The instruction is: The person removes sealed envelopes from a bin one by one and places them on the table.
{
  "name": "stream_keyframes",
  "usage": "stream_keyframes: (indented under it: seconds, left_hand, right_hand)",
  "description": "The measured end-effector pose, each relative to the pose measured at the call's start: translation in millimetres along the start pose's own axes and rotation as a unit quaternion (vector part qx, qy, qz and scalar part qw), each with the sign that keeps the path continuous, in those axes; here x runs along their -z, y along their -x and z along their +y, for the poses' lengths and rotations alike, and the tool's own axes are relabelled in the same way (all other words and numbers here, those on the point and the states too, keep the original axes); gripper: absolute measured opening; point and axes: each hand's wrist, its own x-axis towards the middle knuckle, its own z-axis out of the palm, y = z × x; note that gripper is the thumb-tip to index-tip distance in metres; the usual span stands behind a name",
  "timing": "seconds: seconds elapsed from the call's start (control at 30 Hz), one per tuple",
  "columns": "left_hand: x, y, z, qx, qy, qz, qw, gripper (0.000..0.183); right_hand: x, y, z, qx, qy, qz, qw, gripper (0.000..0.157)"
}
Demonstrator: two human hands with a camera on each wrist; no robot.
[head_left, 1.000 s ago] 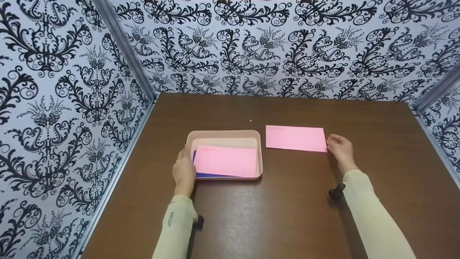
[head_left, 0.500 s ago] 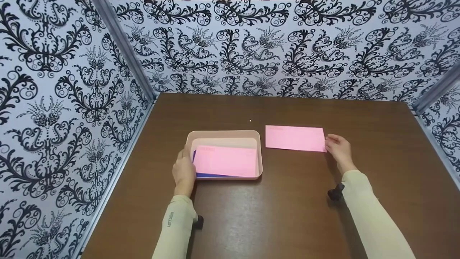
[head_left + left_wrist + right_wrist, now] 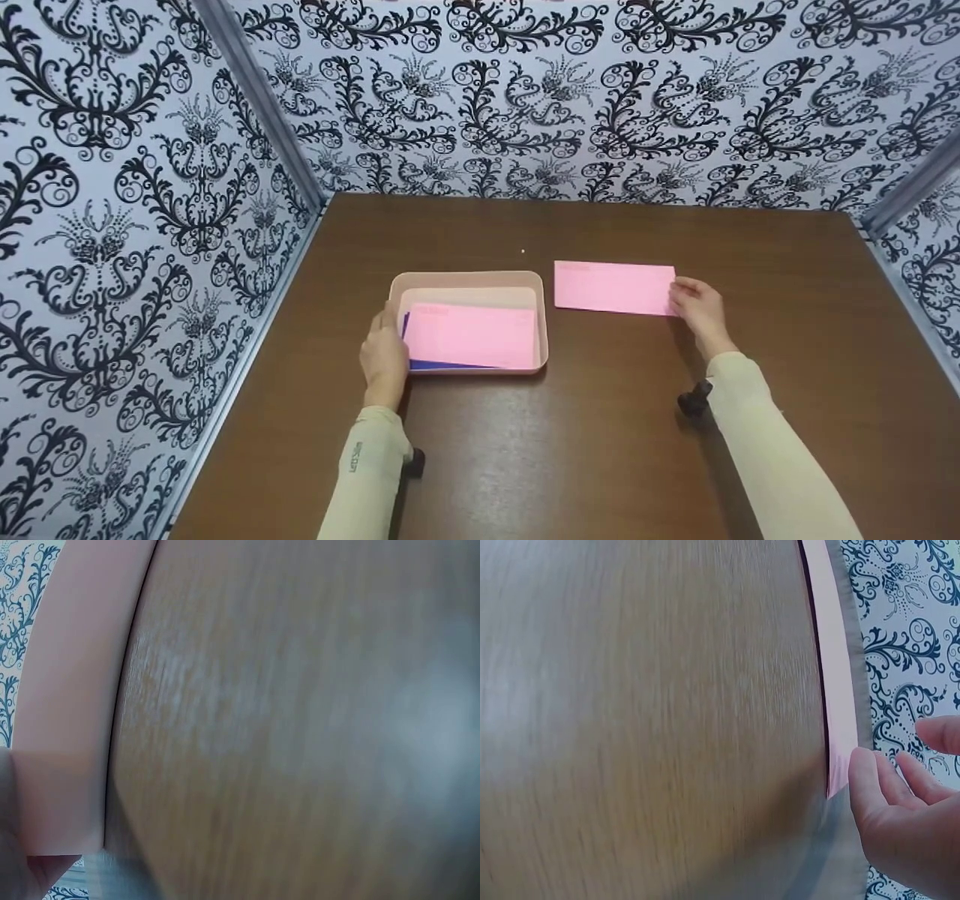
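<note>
At the left end of the pale pink tray (image 3: 466,279), my left hand (image 3: 384,358) grips the side wall; part of that hand shows at the edge of the left wrist view. Inside the tray, a pink envelope (image 3: 471,336) lies over a blue one (image 3: 450,365), of which the left and lower edges peek out. Right of the tray, another pink envelope (image 3: 613,288) lies lengthwise, with a dark line along its lower edge. My right hand (image 3: 701,309) touches its right end with the fingertips. In the right wrist view, one digit stands apart from the others.
The brown wooden table (image 3: 495,465) meets patterned wallpaper panels (image 3: 525,97) at the back and on both sides. A tiny white speck (image 3: 523,251) lies behind the tray. Dark wrist cameras, such as the right one (image 3: 694,401), stick out under the sleeves.
My right hand has moved slightly left, onto the end of the pink envelope outside the tray. My left hand, the tray and the envelopes have stayed in place.
</note>
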Motion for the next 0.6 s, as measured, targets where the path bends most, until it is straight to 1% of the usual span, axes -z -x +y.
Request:
stream_keyframes:
  seconds: [0.17,0.37,0.6]
  left_hand:
    - [-1.8,-0.2,-0.4,-0.005,-0.006,0.004,1.0000,0.049]
    - [-1.4,-0.6,-0.2,-0.003,0.000,0.001,1.0000,0.051]
    - [-0.6,-0.4,-0.6,-0.003,0.001,-0.002,1.0000,0.053]
  right_hand:
    - [-4.0,1.1,-1.0,0.010,-0.008,-0.008,1.000,0.050]
    - [-10.8,3.0,-4.8,0.001,-0.010,-0.019,1.000,0.052]
    - [-18.1,2.7,-8.2,-0.003,-0.029,-0.026,0.999,0.051]
